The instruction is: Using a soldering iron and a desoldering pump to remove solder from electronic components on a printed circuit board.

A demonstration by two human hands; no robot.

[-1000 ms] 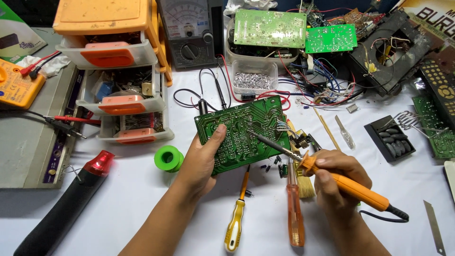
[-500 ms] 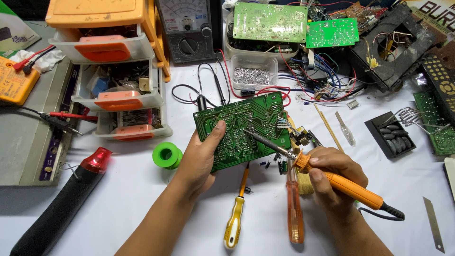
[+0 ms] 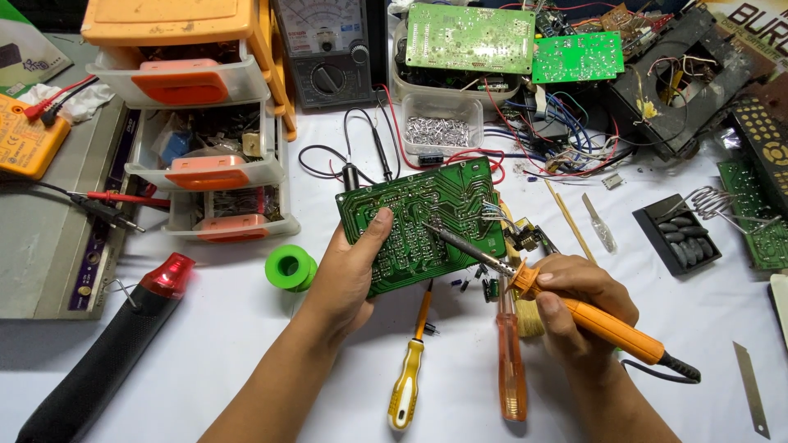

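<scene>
My left hand [image 3: 349, 275] grips the lower left edge of a green circuit board [image 3: 414, 205], solder side up, thumb resting on its surface. My right hand [image 3: 574, 308] holds an orange soldering iron [image 3: 611, 328] by its handle. The iron's metal tip [image 3: 435, 232] touches the middle of the board. A black cable trails from the iron's back end toward the right.
A yellow screwdriver [image 3: 408, 379] and an orange one [image 3: 510, 361] lie below the board. A green solder spool [image 3: 290, 267], a red-and-black heat gun [image 3: 115, 344], orange parts drawers [image 3: 197, 123], a meter [image 3: 328, 49], more circuit boards [image 3: 468, 37] and tangled wires crowd the table.
The board and both hands sit slightly higher and left in view as the camera shifted. The iron's tip stays on the board's middle.
</scene>
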